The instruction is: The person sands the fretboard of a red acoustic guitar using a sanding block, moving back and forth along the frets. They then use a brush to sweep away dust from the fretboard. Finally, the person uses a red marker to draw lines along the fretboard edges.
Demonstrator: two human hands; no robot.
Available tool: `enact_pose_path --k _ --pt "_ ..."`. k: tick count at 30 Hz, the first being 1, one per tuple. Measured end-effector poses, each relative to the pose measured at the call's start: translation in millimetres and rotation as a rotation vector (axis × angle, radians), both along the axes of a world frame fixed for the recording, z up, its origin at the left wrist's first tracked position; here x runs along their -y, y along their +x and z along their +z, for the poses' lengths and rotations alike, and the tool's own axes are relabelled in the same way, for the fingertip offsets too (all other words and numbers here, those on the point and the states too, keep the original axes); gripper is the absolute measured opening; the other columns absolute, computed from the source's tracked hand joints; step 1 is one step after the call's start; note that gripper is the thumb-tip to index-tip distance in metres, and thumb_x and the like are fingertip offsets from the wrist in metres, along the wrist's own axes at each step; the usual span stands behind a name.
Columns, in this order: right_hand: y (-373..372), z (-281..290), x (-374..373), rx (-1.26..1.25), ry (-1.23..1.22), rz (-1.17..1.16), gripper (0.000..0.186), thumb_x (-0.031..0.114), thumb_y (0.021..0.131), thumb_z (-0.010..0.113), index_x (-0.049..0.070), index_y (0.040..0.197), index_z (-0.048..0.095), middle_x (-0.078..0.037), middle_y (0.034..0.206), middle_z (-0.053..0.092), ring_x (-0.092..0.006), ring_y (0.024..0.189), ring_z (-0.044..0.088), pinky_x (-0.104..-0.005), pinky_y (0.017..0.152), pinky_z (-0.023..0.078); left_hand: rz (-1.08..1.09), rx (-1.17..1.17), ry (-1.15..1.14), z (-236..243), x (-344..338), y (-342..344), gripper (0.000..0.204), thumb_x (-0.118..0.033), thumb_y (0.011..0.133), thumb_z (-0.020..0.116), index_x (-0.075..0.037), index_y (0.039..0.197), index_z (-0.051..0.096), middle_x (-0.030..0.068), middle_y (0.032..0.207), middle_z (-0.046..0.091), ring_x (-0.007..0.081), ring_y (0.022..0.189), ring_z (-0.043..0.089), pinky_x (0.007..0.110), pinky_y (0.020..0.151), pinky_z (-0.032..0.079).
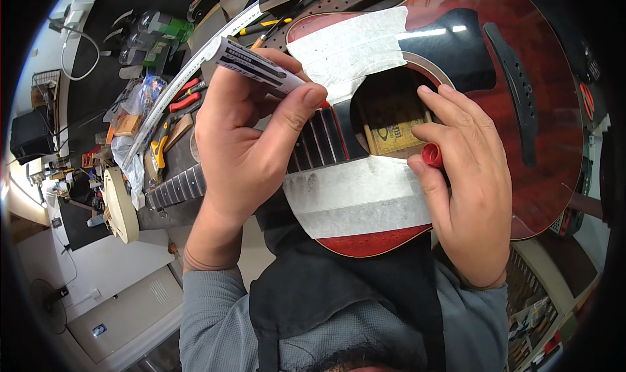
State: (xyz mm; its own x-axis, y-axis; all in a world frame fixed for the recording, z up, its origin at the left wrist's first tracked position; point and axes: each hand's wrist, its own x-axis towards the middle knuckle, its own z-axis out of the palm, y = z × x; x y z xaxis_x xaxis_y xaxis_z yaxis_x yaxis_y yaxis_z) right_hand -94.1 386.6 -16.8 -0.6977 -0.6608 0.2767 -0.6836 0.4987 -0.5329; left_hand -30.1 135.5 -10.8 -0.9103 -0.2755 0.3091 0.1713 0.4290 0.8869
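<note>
My left hand (pixel 242 140) is closed around a white marker pen (pixel 255 67), its red tip down at the end of the fretboard (pixel 314 147). Red ink colours a fret (pixel 341 134) next to the soundhole. Between the thumb and fingers of my right hand (pixel 471 170) is a red cap (pixel 431 154), held over the soundhole's lower edge. The dark red acoustic guitar (pixel 551 104) lies face up. Whitish masking tape (pixel 349 43) covers the top beyond the fretboard, and more tape (pixel 358 199) covers the near side. A yellowish label (pixel 396 138) shows inside the soundhole.
A long metal ruler (pixel 171 78) lies beyond the neck, near red-handled pliers (pixel 186 102) and a yellow cutter (pixel 158 151). Plastic bottles (pixel 163 26) and bagged items crowd the far left bench. A pale headstock-shaped piece (pixel 120 206) sits at the neck's left end.
</note>
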Motion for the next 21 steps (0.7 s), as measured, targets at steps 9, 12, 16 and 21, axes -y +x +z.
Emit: enact_pose_path --k 9,12,16,21 --pt "-1.8 0.0 -1.8 0.016 -0.016 -0.001 0.026 0.000 0.087 0.076 -0.002 0.111 0.068 -0.019 0.144 0.067 -0.0419 0.142 0.058 -0.0511 0.115 0.046 0.009 0.026 -0.154 2.1 -4.0 -2.0 0.025 -0.002 0.103 0.075 0.007 0.122 0.062 0.0145 0.103 0.076 0.0186 0.090 0.076 0.029 0.084 0.062" --pt "-1.9 0.1 -1.7 0.019 -0.017 0.001 0.026 0.001 0.086 0.076 -0.002 0.111 0.068 -0.019 0.144 0.067 -0.0417 0.142 0.057 -0.0510 0.115 0.046 0.013 0.010 -0.178 0.7 -5.1 -1.8 0.025 -0.002 0.102 0.076 0.007 0.121 0.062 0.0145 0.103 0.076 0.0181 0.090 0.076 0.029 0.083 0.061" --pt "-2.3 -0.3 -1.4 0.026 -0.015 0.001 0.028 0.001 0.086 0.077 -0.002 0.112 0.068 -0.019 0.145 0.067 -0.0414 0.143 0.057 -0.0510 0.115 0.045 -0.036 0.000 -0.187 3.6 -5.4 1.0 0.022 -0.001 0.102 0.076 0.007 0.119 0.063 0.0149 0.104 0.076 0.0179 0.090 0.075 0.029 0.083 0.061" --pt "-2.2 -0.7 -1.8 0.026 -0.009 -0.002 0.029 0.000 0.084 0.078 -0.002 0.111 0.069 -0.018 0.145 0.067 -0.0406 0.143 0.057 -0.0507 0.115 0.046 0.003 -0.025 -0.127 1.5 -1.2 5.3 0.020 -0.002 0.103 0.075 0.006 0.117 0.064 0.0142 0.104 0.076 0.0169 0.089 0.075 0.028 0.084 0.060"
